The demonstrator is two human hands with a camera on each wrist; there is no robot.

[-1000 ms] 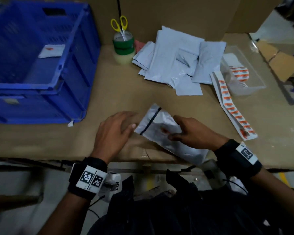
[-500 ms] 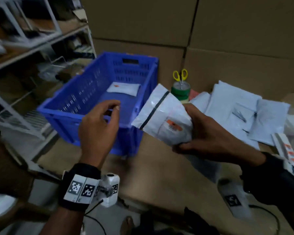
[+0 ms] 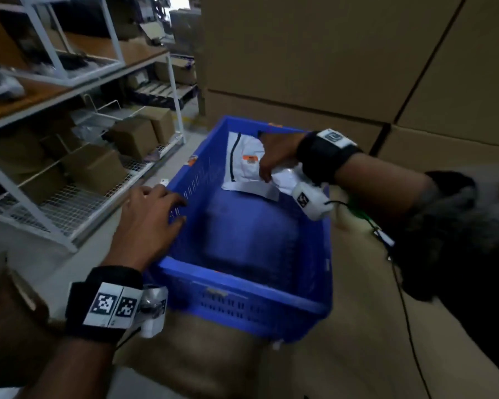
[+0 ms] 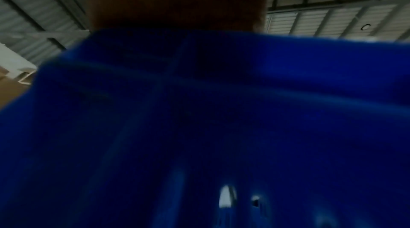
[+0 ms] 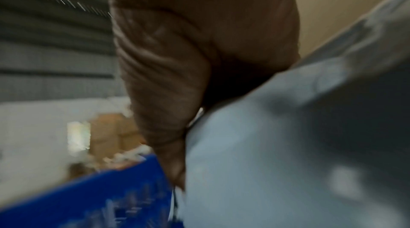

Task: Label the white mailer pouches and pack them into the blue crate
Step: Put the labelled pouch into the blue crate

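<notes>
One labelled pouch [image 3: 247, 165] in right-hand [image 3: 274, 156] grip, seemingly inside crate [image 3: 242, 286].

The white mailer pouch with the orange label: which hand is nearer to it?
Right. The right hand grips the white mailer pouch inside the blue crate; the left hand rests at the crate's left wall, apart from it.

Pretty dim all round. Head view bends at the edges, with soft motion blur. Both wrist views are dark and smeary, and the blue crate [image 4: 221, 126] under the left hand is murky and unfocused.
</notes>
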